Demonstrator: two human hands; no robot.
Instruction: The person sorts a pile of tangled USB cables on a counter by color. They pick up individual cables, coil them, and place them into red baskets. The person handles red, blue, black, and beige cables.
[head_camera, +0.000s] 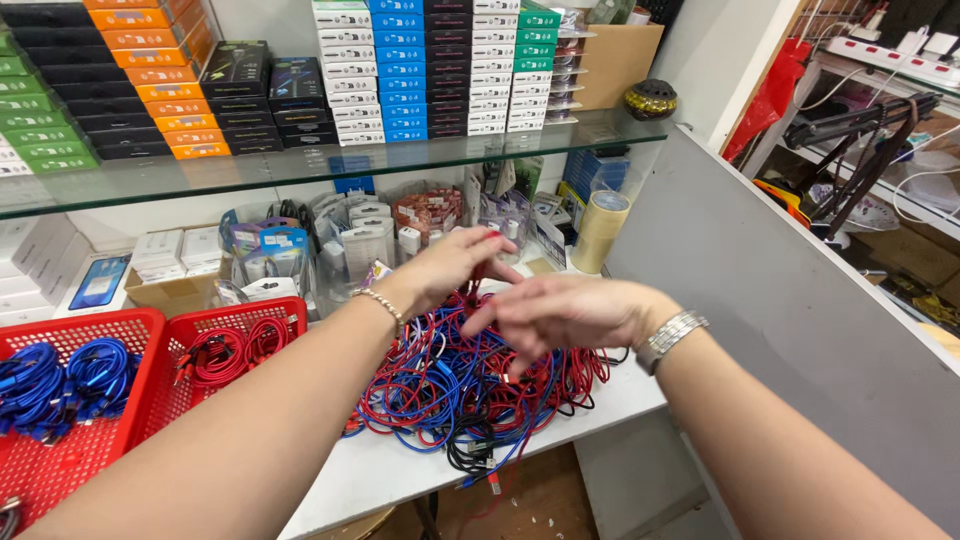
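Over the cable heap (470, 385) on the white counter (390, 470), both hands meet. The heap is a loose tangle of red, blue and black cables, lying in the middle of the counter and trailing over its front edge. The left hand (450, 265), with a bead bracelet at the wrist, hangs above the heap's far side and pinches a red cable (478, 282) that rises from the tangle. The right hand (560, 310), with a metal watch (670, 338) at the wrist, sits just in front of the left, fingers spread and slightly curled above the heap; whether it grips a strand cannot be told.

Left of the heap stand two red baskets: the nearer (285, 312) holds coiled red cables, the farther (75, 465) holds coiled blue ones. Behind the heap are small packets and clear tubs, and to its right, a roll of tan tape (598, 232). Above the heap, a glass shelf (300, 170) carries stacked coloured boxes.
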